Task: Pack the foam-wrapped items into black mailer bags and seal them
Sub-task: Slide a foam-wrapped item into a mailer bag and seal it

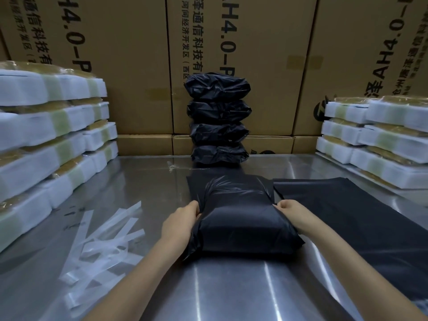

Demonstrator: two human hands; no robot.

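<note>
While the left hand [179, 222] curls its grip round the left edge of the filled mailer bag [243, 224] and the right hand [293, 213] pinches the plastic at the bag's right edge, the bag lies flat on the steel worktop [231, 286] straight in front of the person, held between the two hands. It looks taut and smooth over a flat, blocky load at the near end, while the far end is looser and wrinkled, with a flap of plastic lying on the worktop beyond it; whether the seal is already pressed down I cannot tell, so I judge this bag to be at the folding or sealing step. Just beside it on the right lies a flat stack of empty mailer bags [347, 205]. On the left of the worktop lie peeled clear strips [108, 239], loosely crossed over one another. Behind the bag, four packed black bags [218, 121] stand piled against the cardboard boxes [129, 66], so a few are done. Much is left: foam-wrapped items [46, 126] bound with tape are piled high at the left, and more foam-wrapped items [375, 133] are stacked at the right.
</note>
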